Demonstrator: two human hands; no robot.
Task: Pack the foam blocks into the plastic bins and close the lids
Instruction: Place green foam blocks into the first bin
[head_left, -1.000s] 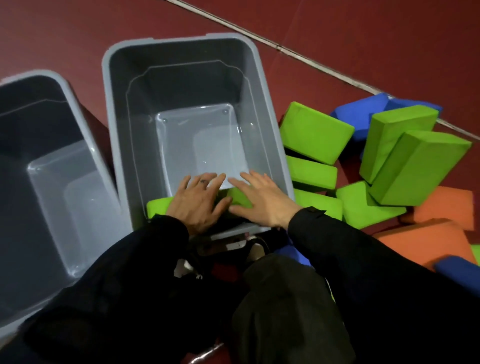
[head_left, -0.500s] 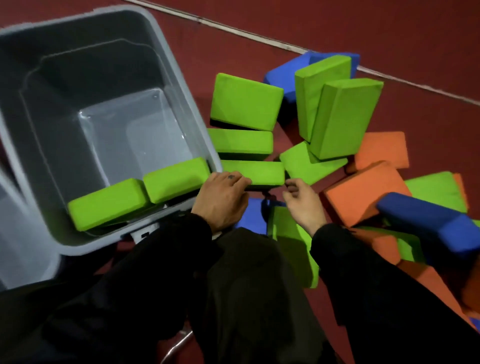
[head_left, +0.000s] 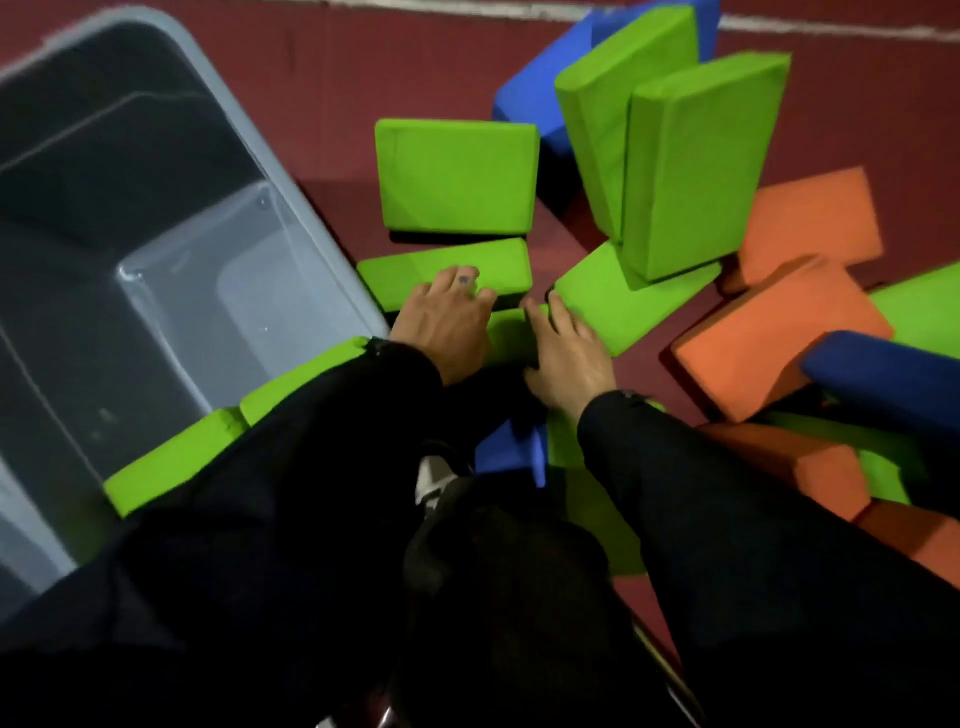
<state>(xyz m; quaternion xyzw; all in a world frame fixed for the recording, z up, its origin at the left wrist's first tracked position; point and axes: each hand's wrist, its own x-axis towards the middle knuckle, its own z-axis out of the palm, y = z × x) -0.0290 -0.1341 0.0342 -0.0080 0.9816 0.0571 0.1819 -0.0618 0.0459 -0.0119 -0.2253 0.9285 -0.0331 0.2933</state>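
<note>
A grey plastic bin (head_left: 322, 218) stands open at the left. Two green foam blocks (head_left: 171, 462) lie end to end along its near wall, partly under my left sleeve. On the floor just right of the bin lies a low green block (head_left: 511, 332). My left hand (head_left: 447, 327) grips its left part, fingers curling over the far edge toward another flat green block (head_left: 405, 275). My right hand (head_left: 566, 353) holds the block's right end. No lid is in view.
More blocks are piled to the right on the red floor: a propped green block (head_left: 457, 176), two leaning green blocks (head_left: 691, 166), orange blocks (head_left: 769, 343), blue ones (head_left: 883, 369). A blue block (head_left: 511, 447) lies by my knees. A white floor line (head_left: 831, 26) runs behind.
Both hands left the two green blocks in the bin and moved right to the low green block on the floor; my view swung right and closer, and the second bin dropped out of sight.
</note>
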